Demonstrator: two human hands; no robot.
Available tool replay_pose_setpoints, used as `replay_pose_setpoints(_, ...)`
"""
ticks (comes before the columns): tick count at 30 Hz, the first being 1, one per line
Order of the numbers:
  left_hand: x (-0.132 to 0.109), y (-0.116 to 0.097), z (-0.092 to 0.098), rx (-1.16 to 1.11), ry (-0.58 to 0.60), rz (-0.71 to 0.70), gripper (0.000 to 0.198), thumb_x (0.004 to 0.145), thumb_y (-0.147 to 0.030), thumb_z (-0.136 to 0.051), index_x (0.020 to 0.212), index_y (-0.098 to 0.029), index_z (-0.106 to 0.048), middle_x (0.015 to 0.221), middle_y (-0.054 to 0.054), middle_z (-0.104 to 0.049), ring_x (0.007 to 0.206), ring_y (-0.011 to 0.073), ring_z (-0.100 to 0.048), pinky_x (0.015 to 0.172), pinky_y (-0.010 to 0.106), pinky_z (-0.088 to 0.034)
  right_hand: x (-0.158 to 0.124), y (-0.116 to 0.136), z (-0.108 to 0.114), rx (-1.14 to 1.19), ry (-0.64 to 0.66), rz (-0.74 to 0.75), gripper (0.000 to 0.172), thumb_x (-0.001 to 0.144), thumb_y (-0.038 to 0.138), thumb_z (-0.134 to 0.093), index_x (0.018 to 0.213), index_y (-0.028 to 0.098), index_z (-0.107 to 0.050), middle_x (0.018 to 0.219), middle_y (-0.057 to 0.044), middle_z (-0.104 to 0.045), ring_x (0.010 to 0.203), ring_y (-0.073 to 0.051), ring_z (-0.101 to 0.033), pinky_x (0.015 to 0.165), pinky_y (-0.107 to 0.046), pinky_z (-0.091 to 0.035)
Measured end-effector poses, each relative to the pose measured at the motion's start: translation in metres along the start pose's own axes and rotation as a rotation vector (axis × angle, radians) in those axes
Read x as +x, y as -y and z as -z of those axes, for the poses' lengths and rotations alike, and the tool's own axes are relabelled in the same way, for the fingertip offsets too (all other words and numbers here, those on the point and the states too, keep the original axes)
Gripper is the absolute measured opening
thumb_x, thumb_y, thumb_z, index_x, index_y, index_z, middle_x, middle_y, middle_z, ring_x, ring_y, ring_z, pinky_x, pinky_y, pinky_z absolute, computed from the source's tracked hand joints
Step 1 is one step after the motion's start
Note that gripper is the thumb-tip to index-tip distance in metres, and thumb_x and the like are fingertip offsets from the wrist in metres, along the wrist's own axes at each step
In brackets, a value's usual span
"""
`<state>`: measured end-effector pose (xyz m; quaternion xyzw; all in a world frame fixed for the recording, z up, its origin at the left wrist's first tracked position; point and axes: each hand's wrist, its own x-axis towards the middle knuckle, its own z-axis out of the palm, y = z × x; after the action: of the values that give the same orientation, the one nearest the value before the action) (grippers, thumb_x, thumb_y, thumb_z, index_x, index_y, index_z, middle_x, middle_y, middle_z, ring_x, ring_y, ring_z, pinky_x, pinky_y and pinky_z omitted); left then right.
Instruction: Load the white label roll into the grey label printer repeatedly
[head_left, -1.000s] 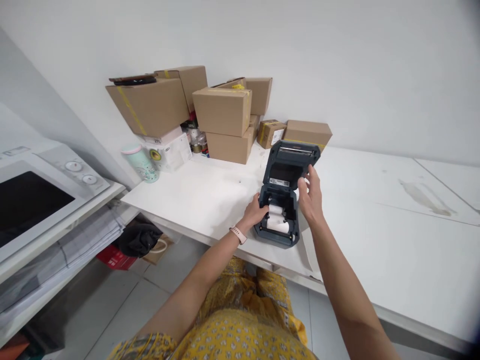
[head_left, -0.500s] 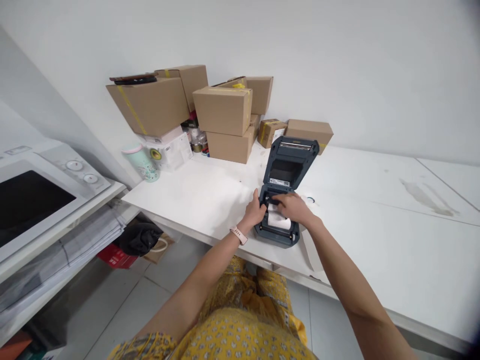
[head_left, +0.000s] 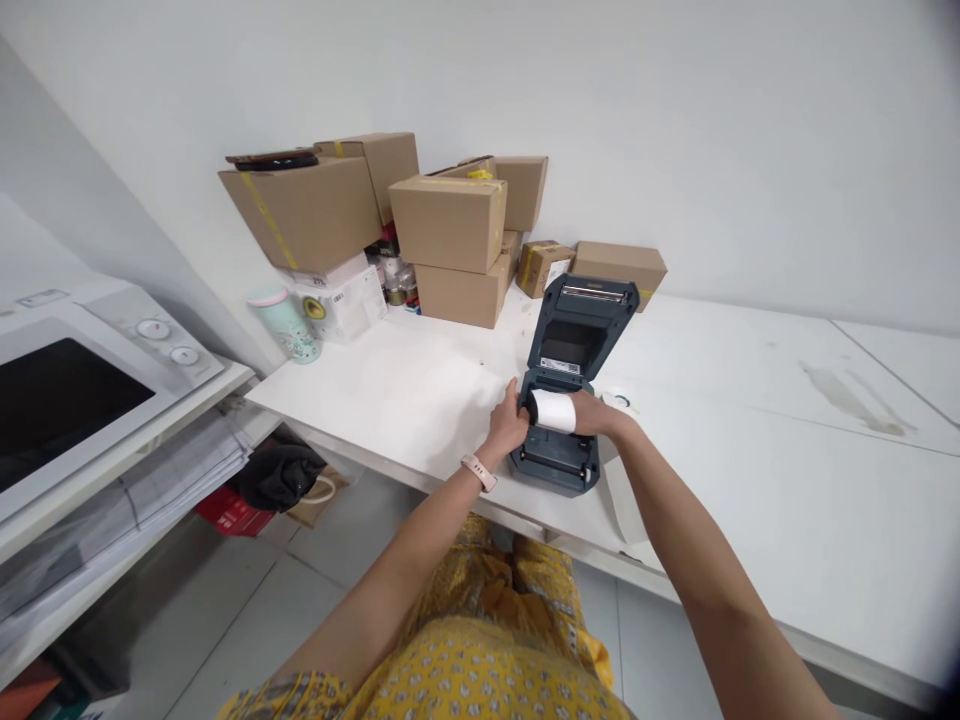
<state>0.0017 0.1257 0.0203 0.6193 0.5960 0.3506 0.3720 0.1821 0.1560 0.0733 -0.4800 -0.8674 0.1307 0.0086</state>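
Note:
A dark blue-grey label printer (head_left: 553,474) stands on the white table with its lid (head_left: 586,320) tilted up and back. Over its inner bay lies a white paper roll (head_left: 553,411), sideways across the opening. My right hand (head_left: 590,413) is closed around the roll's right end; its fingertips are partly hidden. At the printer's left side, my left hand (head_left: 510,420) grips the edge, thumb pointing up, fingers by the roll's left end. A pale band (head_left: 479,472) circles my left wrist.
Cardboard boxes (head_left: 450,225) are stacked along the wall behind. A mint tumbler (head_left: 288,328) stands by a white box (head_left: 346,305) at the left. The microwave (head_left: 90,370) sits on a shelf further left. White backing paper (head_left: 622,500) lies right of the printer.
My right hand has raised the paper roll out of the bay's bottom and shifted slightly right. The roller underneath now shows more. My left hand stays at the printer's left edge.

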Motion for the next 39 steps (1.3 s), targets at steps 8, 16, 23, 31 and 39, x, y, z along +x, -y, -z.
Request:
replay_pose_setpoints(8,-0.001,-0.003,0.001,0.024,-0.016,0.002,0.066,0.086,-0.016,-0.047,0.152,-0.019,-0.036,0.137,0.011,-0.062,0.126,0.0271,-0.059,0.111,0.042,-0.041,-0.104,-0.064,-0.009,1.104,-0.479,-0.145,0.065,0.06,0.068,-0.072,0.106,0.024,-0.06,0.098,-0.011,-0.073,0.073,-0.026,-0.068,0.061,-0.038,-0.055)
replay_pose_setpoints(16,0.005,0.007,-0.004,0.004,-0.02,-0.035,0.063,0.087,-0.016,-0.047,0.149,-0.02,-0.039,0.141,0.01,-0.06,0.13,0.0263,-0.056,0.112,0.042,-0.041,-0.148,-0.109,-0.096,0.918,-0.967,-0.808,0.059,0.05,0.05,-0.086,0.1,0.023,-0.066,0.087,-0.003,-0.068,0.082,-0.022,-0.066,0.078,-0.041,-0.058)
replay_pose_setpoints(23,0.005,0.007,-0.004,-0.023,-0.038,-0.049,0.061,0.085,-0.014,-0.047,0.146,-0.022,-0.044,0.139,0.007,-0.062,0.128,0.0229,-0.058,0.111,0.039,-0.042,-0.152,-0.119,-0.129,0.946,-0.936,-0.838,0.072,0.05,0.043,-0.086,0.116,0.023,-0.065,0.107,-0.006,-0.069,0.11,-0.028,-0.065,0.107,-0.051,-0.046)
replay_pose_setpoints(31,0.007,0.007,-0.005,-0.008,-0.031,-0.047,0.064,0.084,-0.014,-0.05,0.146,-0.028,-0.045,0.134,0.004,-0.065,0.125,0.0249,-0.06,0.111,0.042,-0.042,-0.147,-0.107,-0.086,1.163,-1.254,-0.59,0.057,0.064,0.034,-0.078,0.118,0.025,-0.063,0.114,-0.005,-0.069,0.112,-0.023,-0.066,0.111,-0.053,-0.043)
replay_pose_setpoints(39,0.005,0.005,-0.003,0.015,-0.03,-0.052,0.065,0.084,-0.012,-0.045,0.149,-0.024,-0.042,0.13,0.005,-0.067,0.119,0.0257,-0.063,0.109,0.044,-0.043,-0.058,-0.108,-0.082,0.895,-0.853,-0.682,0.073,0.057,0.022,-0.063,0.13,0.026,-0.055,0.12,-0.009,-0.065,0.107,-0.026,-0.065,0.082,-0.043,-0.059)
